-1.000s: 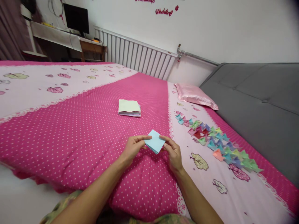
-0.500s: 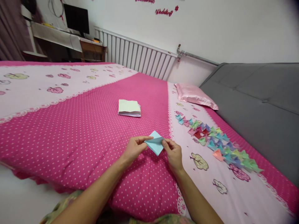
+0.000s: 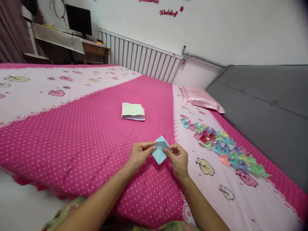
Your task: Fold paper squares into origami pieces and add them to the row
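Observation:
A small light-blue sheet of folded paper (image 3: pixel 159 156), diamond-shaped with creases on its face, is held just above the bed between both hands. My left hand (image 3: pixel 141 154) pinches its left corner between thumb and fingers. On the opposite side, my right hand (image 3: pixel 177 156) grips the right corner, its thumb lying across the front of the paper. Beyond the hands lies a stack of square paper (image 3: pixel 133 110) with a pale green sheet on top. To the right, several folded paper boats (image 3: pixel 226 147) in many colours are grouped on the bedspread.
The bed has a pink dotted bedspread (image 3: pixel 96 138) with pale patterned bands. A pink satin pillow (image 3: pixel 201 98) rests by the grey headboard (image 3: pixel 262 106). At the back stand a white radiator (image 3: pixel 141 56) and a desk (image 3: pixel 57 36) with a monitor (image 3: pixel 79 20).
The blue paper has turned slightly in my hands and its front face now shows a centre crease. My right thumb has shifted inward across it; the stack and boats stay put.

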`<action>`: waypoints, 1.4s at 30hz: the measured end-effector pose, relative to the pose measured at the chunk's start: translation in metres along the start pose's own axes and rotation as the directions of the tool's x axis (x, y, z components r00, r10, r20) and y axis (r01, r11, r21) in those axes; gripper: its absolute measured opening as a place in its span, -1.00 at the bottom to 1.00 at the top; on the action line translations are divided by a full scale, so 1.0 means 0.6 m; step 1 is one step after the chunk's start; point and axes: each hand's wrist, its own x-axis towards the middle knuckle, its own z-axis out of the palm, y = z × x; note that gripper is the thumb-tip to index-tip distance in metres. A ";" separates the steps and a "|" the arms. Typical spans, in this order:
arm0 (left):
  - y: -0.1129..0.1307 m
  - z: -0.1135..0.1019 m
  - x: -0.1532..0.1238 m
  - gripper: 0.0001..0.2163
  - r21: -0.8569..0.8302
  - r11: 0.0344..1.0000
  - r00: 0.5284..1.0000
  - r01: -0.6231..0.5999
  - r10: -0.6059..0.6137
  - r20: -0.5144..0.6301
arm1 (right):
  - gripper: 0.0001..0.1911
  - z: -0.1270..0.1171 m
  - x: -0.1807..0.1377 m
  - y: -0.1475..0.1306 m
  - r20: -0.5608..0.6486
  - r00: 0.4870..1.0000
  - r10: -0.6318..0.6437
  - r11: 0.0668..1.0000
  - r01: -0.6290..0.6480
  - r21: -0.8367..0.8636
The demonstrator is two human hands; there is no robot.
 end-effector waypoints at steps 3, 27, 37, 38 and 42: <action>0.000 0.002 -0.001 -0.68 -0.038 0.999 1.000 0.012 -0.012 0.007 | -0.69 0.000 -0.001 -0.003 0.002 1.000 0.010 0.999 -0.010 0.038; -0.032 -0.003 0.002 -0.60 0.445 0.891 0.994 -0.084 0.108 -0.028 | -0.69 0.000 -0.003 0.003 0.287 0.955 0.076 0.997 -0.070 -0.031; -0.024 -0.001 -0.008 -0.62 0.724 0.675 0.956 -0.146 0.283 -0.071 | -0.82 0.001 -0.003 -0.003 0.279 0.959 0.040 0.999 -0.046 0.016; -0.024 -0.001 -0.007 -0.62 0.719 0.679 0.956 -0.147 0.284 -0.073 | -0.83 0.001 -0.003 -0.003 0.279 0.960 0.038 0.999 -0.043 0.011; -0.026 0.000 -0.007 -0.62 0.695 0.703 0.956 -0.150 0.282 -0.079 | -0.83 0.001 -0.003 -0.004 0.287 0.957 0.033 0.999 -0.035 0.001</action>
